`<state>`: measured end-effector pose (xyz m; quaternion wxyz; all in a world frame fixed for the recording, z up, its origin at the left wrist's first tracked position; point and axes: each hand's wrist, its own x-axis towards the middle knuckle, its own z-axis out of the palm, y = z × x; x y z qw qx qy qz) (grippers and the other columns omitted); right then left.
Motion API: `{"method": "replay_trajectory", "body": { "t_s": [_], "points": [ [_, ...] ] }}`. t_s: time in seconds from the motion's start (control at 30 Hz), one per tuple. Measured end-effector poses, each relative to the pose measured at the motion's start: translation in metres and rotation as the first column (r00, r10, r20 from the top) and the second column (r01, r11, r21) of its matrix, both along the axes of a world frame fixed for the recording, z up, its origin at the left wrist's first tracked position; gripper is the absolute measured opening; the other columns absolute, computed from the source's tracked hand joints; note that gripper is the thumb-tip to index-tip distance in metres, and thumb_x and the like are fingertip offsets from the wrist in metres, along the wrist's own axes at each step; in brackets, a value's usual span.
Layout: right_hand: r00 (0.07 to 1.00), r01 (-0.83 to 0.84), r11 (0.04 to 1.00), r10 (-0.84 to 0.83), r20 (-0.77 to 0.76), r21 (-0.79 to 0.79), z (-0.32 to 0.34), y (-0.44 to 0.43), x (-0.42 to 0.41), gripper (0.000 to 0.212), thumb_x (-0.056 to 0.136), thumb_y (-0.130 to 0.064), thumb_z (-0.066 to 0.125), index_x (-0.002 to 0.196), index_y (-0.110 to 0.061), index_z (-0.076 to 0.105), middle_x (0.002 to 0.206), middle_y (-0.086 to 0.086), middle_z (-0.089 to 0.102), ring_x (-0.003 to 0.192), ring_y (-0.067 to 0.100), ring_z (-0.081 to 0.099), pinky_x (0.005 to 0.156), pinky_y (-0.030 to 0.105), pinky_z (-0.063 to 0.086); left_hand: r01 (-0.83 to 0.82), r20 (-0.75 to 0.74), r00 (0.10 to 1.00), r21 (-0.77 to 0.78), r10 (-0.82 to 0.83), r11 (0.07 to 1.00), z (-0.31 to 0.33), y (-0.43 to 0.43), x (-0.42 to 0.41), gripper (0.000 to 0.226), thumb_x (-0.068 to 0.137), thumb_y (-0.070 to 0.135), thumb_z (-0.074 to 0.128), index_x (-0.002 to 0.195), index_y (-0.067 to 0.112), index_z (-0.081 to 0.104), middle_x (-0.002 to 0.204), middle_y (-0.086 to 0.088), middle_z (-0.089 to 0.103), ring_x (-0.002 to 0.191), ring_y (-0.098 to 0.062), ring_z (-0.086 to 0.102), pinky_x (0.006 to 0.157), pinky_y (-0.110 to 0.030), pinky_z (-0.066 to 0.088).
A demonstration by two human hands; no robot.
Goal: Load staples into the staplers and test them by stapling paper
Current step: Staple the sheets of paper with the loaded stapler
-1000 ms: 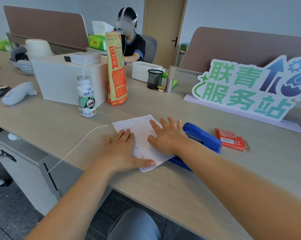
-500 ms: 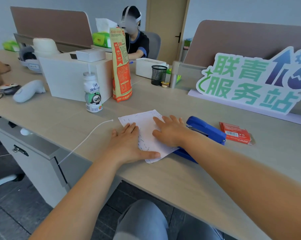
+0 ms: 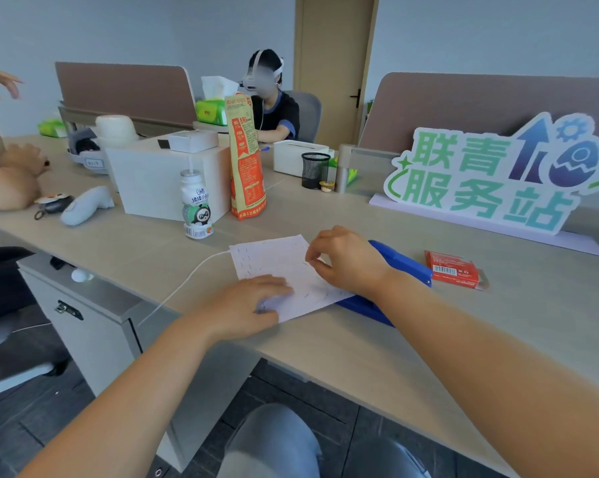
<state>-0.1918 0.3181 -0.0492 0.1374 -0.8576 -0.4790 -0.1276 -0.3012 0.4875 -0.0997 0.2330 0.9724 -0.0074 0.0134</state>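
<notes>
**Head view: both hands on the stapled paper, stapler behind the right wrist**

Paper (image 3: pixel 274 267): one white sheet, flat on the desk (image 3: pixel 377 357) at frame centre, dotted with many short dark staple marks. Its lower right edge lies over the lower part of the blue stapler (image 3: pixel 403 263).

Left hand (image 3: pixel 246 305): lower centre, palm down on the sheet's lower left corner. Fingers straight and close together, pointing to the right of the frame and pressing the sheet to the desk.

Right hand (image 3: pixel 348 260): just right of centre, at the sheet's right edge. Fingers curled, with thumb and forefinger tips drawn together on that edge in a pinch. The other fingers are bent above them.

Stapler: runs diagonally from behind the right hand toward centre right. The upper arm shows beyond the wrist, the base below it. The wrist hides the mouth, so I cannot tell whether the sheet sits inside.

Red staple box (image 3: pixel 452 269): on the desk just right of the stapler, not touching it.

Other items:
- A white cable (image 3: pixel 184 288) curves from the sheet's left edge to the desk's front edge.
- A small drink bottle (image 3: pixel 195 205) with a straw and a tall orange snack bag (image 3: pixel 246 157) stand above the sheet, in front of a white box (image 3: pixel 160 177).
- A black mesh pen cup (image 3: pixel 314 170) stands at upper centre.
- A green and blue sign (image 3: pixel 491 174) stands at upper right.
- A seated person wearing a headset (image 3: pixel 277 115) is at top centre.
</notes>
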Motion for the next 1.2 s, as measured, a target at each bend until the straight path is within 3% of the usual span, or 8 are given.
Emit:
{"method": "replay_trajectory", "body": {
  "t_s": [0.1, 0.23, 0.43, 0.7, 0.83, 0.93, 1.07, 1.2],
  "points": [
    [0.998, -0.061, 0.989, 0.057, -0.029, -0.133, 0.003, -0.002, -0.013, 0.02, 0.087, -0.016, 0.054, 0.103, -0.018, 0.067, 0.104, 0.001, 0.069, 0.099, 0.021, 0.057, 0.086, 0.029, 0.044, 0.006, 0.012, 1.0, -0.039, -0.005, 0.999, 0.0, 0.002, -0.012, 0.05, 0.076, 0.045, 0.067, 0.123, 0.034, 0.053, 0.143, 0.015, 0.04, 0.135, -0.003, 0.03, 0.112, -0.023, 0.023],
    [0.995, -0.098, 0.946, 0.088, -0.047, -0.31, -0.003, 0.002, -0.031, 0.023, 0.085, -0.022, 0.056, 0.106, -0.025, 0.066, 0.11, -0.003, 0.067, 0.101, 0.019, 0.057, 0.074, 0.022, 0.034, -0.054, -0.015, 0.998, -0.013, 0.053, 0.998, 0.004, 0.008, -0.028, 0.104, 0.033, 0.094, 0.042, 0.121, 0.039, 0.051, 0.142, 0.017, 0.04, 0.131, -0.003, 0.033, 0.109, -0.024, 0.026],
    [0.987, -0.141, 0.932, 0.107, -0.12, -0.334, -0.003, 0.007, -0.048, 0.024, 0.081, -0.018, 0.054, 0.098, -0.024, 0.07, 0.104, -0.004, 0.072, 0.094, 0.02, 0.061, 0.082, 0.037, 0.052, 0.044, -0.099, 0.995, 0.134, -0.031, 0.99, 0.005, 0.013, -0.054, 0.116, 0.027, 0.097, 0.036, 0.133, 0.051, 0.031, 0.153, 0.01, 0.02, 0.14, -0.012, 0.02, 0.113, -0.032, 0.021],
    [0.969, -0.207, 0.936, 0.156, -0.191, -0.285, -0.004, 0.004, -0.065, 0.029, 0.082, -0.034, 0.061, 0.109, -0.025, 0.067, 0.114, -0.001, 0.069, 0.103, 0.019, 0.06, 0.088, 0.038, 0.05, 0.072, 0.054, 0.995, 0.142, -0.08, 0.987, 0.006, 0.017, -0.067, 0.03, 0.092, 0.027, 0.052, 0.121, 0.03, 0.058, 0.137, 0.009, 0.051, 0.129, -0.008, 0.042, 0.109, -0.026, 0.033],
    [0.962, -0.212, 0.961, 0.174, -0.209, -0.175, -0.005, -0.001, -0.068, 0.04, 0.079, -0.04, 0.065, 0.115, -0.022, 0.062, 0.122, -0.001, 0.064, 0.111, 0.018, 0.057, 0.095, 0.035, 0.046, -0.045, 0.368, 0.928, -0.06, 0.064, 0.997, 0.01, 0.01, -0.07, 0.023, 0.093, 0.02, 0.05, 0.106, 0.019, 0.068, 0.108, 0.016, 0.067, 0.097, 0.02, 0.051, 0.081, 0.005, 0.033],
    [0.966, -0.171, 0.981, 0.186, -0.179, 0.097, 0.001, -0.003, -0.069, 0.024, 0.087, -0.02, 0.059, 0.108, -0.013, 0.066, 0.112, 0.004, 0.069, 0.103, 0.022, 0.061, 0.086, 0.026, 0.045, -0.066, 0.515, 0.838, -0.231, 0.18, 0.971, 0.018, 0.002, -0.069, 0.028, 0.086, 0.027, 0.046, 0.098, 0.015, 0.069, 0.08, 0.043, 0.062, 0.082, 0.025, 0.052, 0.073, 0.003, 0.036],
    [0.932, -0.121, 0.942, 0.216, -0.291, 0.312, 0.028, -0.007, -0.072, 0.017, 0.089, -0.011, 0.056, 0.099, -0.007, 0.068, 0.093, 0.002, 0.069, 0.077, 0.007, 0.056, 0.067, 0.003, 0.038, -0.043, 0.57, 0.774, -0.387, 0.275, 0.921, 0.05, -0.013, -0.068, 0.004, 0.071, 0.031, 0.06, 0.074, 0.031, 0.063, 0.07, 0.038, 0.062, 0.067, 0.014, 0.055, 0.062, -0.003, 0.039],
    [0.903, -0.127, 0.927, 0.255, -0.345, 0.352, 0.057, -0.019, -0.069, 0.015, 0.09, -0.01, 0.051, 0.091, -0.003, 0.064, 0.084, 0.008, 0.061, 0.075, 0.017, 0.053, 0.068, 0.024, 0.042, 0.026, 0.513, 0.821, -0.47, 0.249, 0.882, 0.092, -0.028, -0.062, 0.014, 0.064, 0.031, 0.074, 0.072, 0.037, 0.064, 0.065, 0.028, 0.066, 0.064, 0.005, 0.058, 0.062, -0.013, 0.046]
  ]
}}
